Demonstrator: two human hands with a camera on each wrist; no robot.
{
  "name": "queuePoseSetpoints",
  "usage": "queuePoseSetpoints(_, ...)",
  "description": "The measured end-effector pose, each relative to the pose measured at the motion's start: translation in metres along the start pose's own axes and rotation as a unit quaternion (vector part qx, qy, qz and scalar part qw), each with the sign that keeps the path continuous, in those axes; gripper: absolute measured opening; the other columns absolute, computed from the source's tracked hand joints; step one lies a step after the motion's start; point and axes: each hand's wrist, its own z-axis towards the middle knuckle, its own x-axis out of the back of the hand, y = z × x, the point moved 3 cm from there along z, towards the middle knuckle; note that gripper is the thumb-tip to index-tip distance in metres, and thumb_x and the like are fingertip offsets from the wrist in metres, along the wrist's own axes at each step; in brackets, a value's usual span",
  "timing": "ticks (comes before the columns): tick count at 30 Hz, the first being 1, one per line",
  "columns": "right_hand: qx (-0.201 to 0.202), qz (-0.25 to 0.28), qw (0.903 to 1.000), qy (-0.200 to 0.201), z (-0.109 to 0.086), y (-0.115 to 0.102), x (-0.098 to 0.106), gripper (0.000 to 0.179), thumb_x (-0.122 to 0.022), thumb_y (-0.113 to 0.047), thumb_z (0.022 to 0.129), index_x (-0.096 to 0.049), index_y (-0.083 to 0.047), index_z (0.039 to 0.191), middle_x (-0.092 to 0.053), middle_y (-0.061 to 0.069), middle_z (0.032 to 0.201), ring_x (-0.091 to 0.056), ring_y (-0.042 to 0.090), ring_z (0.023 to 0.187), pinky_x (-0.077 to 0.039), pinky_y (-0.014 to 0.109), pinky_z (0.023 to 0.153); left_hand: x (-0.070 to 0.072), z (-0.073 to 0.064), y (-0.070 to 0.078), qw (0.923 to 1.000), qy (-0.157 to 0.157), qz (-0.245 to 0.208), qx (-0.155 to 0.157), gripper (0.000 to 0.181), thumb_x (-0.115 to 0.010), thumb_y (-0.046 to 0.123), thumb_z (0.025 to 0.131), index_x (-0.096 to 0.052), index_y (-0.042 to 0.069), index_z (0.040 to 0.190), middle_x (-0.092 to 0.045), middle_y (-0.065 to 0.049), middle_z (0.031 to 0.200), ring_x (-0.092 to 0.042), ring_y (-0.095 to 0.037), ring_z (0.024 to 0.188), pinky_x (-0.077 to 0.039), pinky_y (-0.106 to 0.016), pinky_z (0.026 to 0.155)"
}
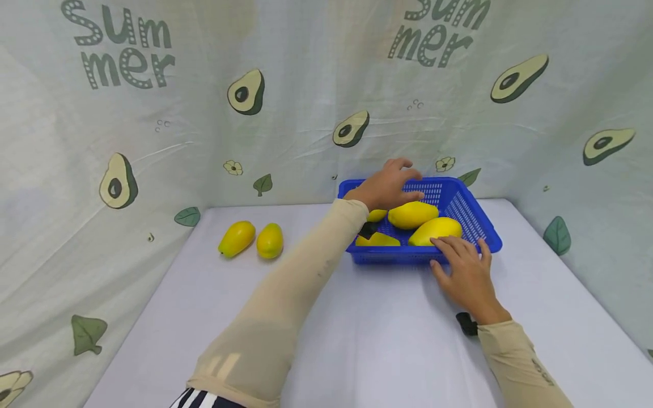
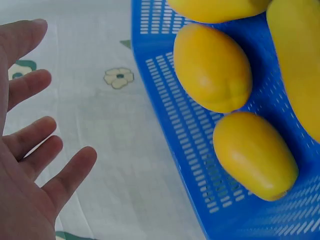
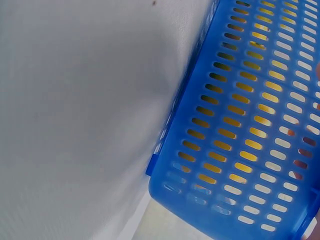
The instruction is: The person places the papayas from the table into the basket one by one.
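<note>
A blue slotted plastic basket (image 1: 408,258) stands at the back right of the table, with several yellow oval fruits (image 1: 413,215) inside that look like mangoes or papayas. Over its back left part hovers my left hand (image 1: 390,184), fingers spread and nothing held; in the left wrist view that hand (image 2: 35,145) is apart from the basket (image 2: 175,145) and its fruits (image 2: 255,155). My right hand (image 1: 466,277) holds the near rim, fingers over the edge beside a fruit (image 1: 436,231) and thumb outside. In the right wrist view, the basket wall (image 3: 235,125) largely hides its fingers.
Two more yellow fruits, one (image 1: 237,238) beside the other (image 1: 270,241), lie on the white tabletop (image 1: 388,328) at the back left. A printed cloth (image 1: 296,68) with avocado pictures hangs behind the table and along both sides.
</note>
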Motion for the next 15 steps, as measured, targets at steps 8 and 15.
queuePoseSetpoints(8, -0.002, 0.005, 1.0000, 0.003, 0.000, 0.003, 0.002, 0.051, -0.074, -0.016, 0.086, -0.061, -0.008, 0.134, -0.056, 0.016, 0.135, -0.041, 0.042, 0.128, -0.005, 0.066, 0.115, 0.007, -0.011, -0.016, 0.9995, -0.022, -0.023, -0.005, 0.041, -0.058, 0.047, 0.100, -0.061, 0.025, 0.135, -0.042, -0.001, 0.149, -0.040, -0.017, 0.134, -0.040, -0.029, 0.107)
queuePoseSetpoints(15, 0.005, 0.009, 0.9999, 0.007, 0.001, 0.001, 0.002, 0.050, -0.075, -0.016, 0.086, -0.061, -0.007, 0.133, -0.057, 0.016, 0.132, -0.044, 0.043, 0.125, -0.006, 0.067, 0.114, 0.013, -0.026, -0.033, 0.9992, -0.029, -0.026, 0.002, 0.040, -0.057, 0.043, 0.101, -0.063, 0.021, 0.134, -0.050, -0.001, 0.141, -0.047, -0.015, 0.127, -0.040, -0.029, 0.108)
